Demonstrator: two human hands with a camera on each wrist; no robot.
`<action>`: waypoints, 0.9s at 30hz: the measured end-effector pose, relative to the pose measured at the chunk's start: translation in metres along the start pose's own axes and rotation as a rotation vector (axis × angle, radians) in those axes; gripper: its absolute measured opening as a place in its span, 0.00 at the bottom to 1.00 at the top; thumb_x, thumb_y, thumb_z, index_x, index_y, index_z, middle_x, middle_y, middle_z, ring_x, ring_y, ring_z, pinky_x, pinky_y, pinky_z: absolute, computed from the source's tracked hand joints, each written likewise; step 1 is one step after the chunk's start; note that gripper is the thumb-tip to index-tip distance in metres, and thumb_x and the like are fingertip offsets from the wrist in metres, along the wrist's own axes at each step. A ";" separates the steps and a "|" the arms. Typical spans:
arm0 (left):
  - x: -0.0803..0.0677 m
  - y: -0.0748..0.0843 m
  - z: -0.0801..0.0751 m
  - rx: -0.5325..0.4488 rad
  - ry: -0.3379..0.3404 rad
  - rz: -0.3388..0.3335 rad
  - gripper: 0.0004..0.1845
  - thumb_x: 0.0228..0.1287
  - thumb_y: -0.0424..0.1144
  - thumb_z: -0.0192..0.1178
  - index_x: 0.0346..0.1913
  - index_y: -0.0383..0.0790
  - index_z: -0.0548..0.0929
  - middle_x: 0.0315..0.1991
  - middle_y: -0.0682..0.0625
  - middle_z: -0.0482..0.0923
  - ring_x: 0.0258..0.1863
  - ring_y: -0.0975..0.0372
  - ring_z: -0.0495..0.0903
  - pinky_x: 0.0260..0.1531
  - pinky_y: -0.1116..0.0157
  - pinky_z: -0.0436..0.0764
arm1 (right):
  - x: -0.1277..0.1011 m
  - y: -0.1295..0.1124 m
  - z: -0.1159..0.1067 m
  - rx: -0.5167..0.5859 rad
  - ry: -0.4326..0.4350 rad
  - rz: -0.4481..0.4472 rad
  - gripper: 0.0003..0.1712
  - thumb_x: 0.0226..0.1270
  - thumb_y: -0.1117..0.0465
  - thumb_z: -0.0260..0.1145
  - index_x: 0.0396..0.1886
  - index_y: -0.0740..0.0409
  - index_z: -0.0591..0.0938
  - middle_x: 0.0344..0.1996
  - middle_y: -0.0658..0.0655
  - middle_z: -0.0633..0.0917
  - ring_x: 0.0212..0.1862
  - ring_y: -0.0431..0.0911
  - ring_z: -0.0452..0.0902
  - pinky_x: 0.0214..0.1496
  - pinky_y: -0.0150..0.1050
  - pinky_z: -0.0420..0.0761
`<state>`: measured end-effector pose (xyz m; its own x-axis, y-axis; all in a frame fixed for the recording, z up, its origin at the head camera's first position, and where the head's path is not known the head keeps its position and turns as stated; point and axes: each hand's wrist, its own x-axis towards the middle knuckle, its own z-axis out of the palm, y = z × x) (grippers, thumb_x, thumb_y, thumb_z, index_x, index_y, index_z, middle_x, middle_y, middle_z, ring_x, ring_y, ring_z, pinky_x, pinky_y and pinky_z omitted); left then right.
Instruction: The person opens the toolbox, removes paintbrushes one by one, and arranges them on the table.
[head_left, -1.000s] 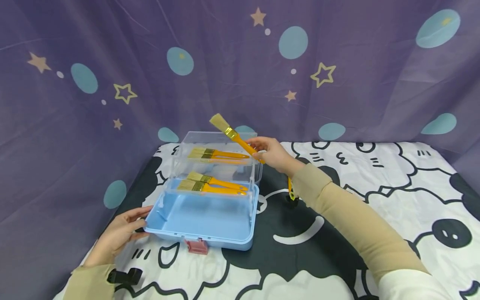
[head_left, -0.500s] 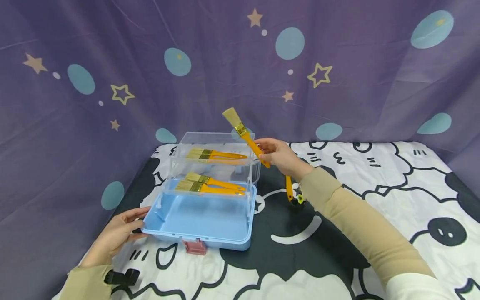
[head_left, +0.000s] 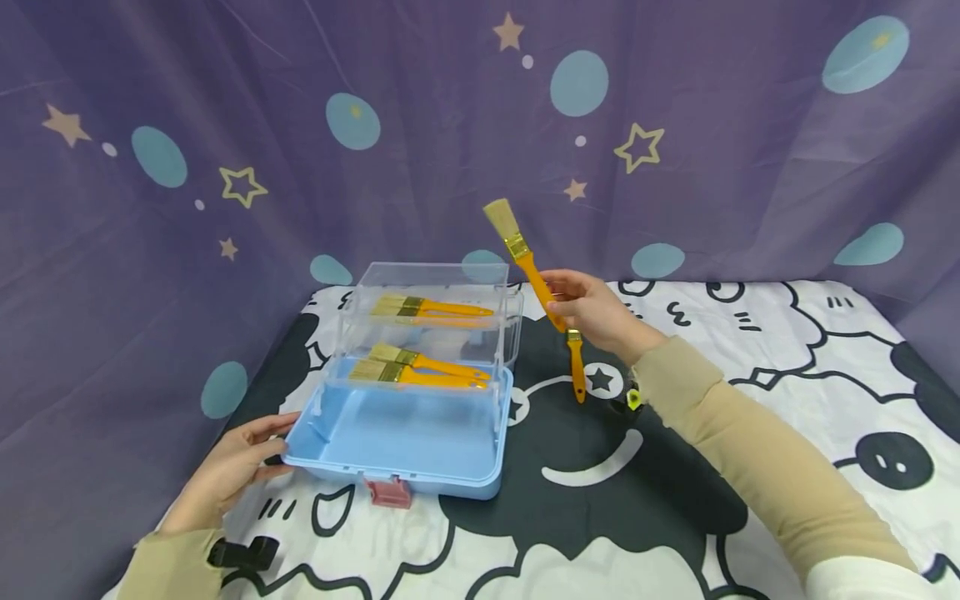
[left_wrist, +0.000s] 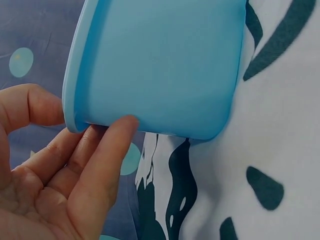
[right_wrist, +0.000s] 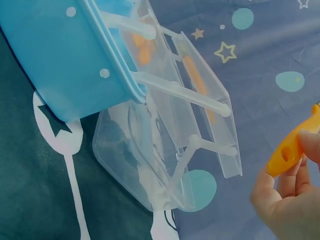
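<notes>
Paintbrush [head_left: 525,260] with an orange handle — held up in the air to the right of the storage box, bristles pointing up and tilted to the left. Nearest the camera, the left hand [head_left: 232,468] rests at the front left corner of the blue box [head_left: 408,442]; its grip is spread, straight fingers and thumb touching the base's rim, as the left wrist view shows [left_wrist: 75,165]. The box stands on the patterned desk [head_left: 750,392] with its clear tiers [head_left: 431,321] folded out and upward: the lower tier holds two brushes [head_left: 420,368] lying side by side, the upper one holds one brush [head_left: 431,310]. A red latch [head_left: 388,492] hangs at the front edge. Farther back, the right hand [head_left: 592,312] pinches the paintbrush by the lower part of its handle. Just below that hand another brush [head_left: 576,371] lies on the desk. Behind everything hangs a purple curtain [head_left: 225,125] with stars.
</notes>
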<state>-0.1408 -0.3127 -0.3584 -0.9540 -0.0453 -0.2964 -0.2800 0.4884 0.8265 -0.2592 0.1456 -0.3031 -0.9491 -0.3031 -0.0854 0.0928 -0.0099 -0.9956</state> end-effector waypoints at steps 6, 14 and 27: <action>0.000 -0.001 0.000 -0.001 -0.008 0.004 0.32 0.63 0.29 0.48 0.69 0.24 0.56 0.66 0.27 0.59 0.37 0.73 0.78 0.37 0.64 0.84 | -0.012 0.002 -0.011 0.074 0.012 0.012 0.32 0.69 0.75 0.49 0.72 0.59 0.60 0.48 0.49 0.71 0.48 0.45 0.66 0.47 0.34 0.72; 0.002 -0.001 -0.001 -0.002 -0.008 0.023 0.31 0.63 0.29 0.49 0.69 0.23 0.57 0.65 0.28 0.62 0.37 0.74 0.78 0.38 0.63 0.84 | -0.023 0.011 -0.027 0.121 0.067 0.079 0.33 0.70 0.73 0.48 0.73 0.58 0.57 0.44 0.50 0.69 0.44 0.42 0.69 0.49 0.38 0.73; 0.003 -0.003 -0.001 -0.008 -0.014 0.024 0.32 0.62 0.29 0.50 0.69 0.23 0.56 0.65 0.27 0.60 0.37 0.73 0.78 0.39 0.62 0.84 | -0.029 0.028 -0.044 0.137 0.096 0.164 0.34 0.70 0.73 0.46 0.75 0.59 0.53 0.43 0.51 0.69 0.45 0.42 0.68 0.45 0.34 0.74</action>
<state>-0.1427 -0.3155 -0.3612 -0.9587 -0.0212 -0.2835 -0.2582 0.4820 0.8373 -0.2427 0.1963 -0.3299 -0.9416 -0.2190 -0.2557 0.2822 -0.0996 -0.9542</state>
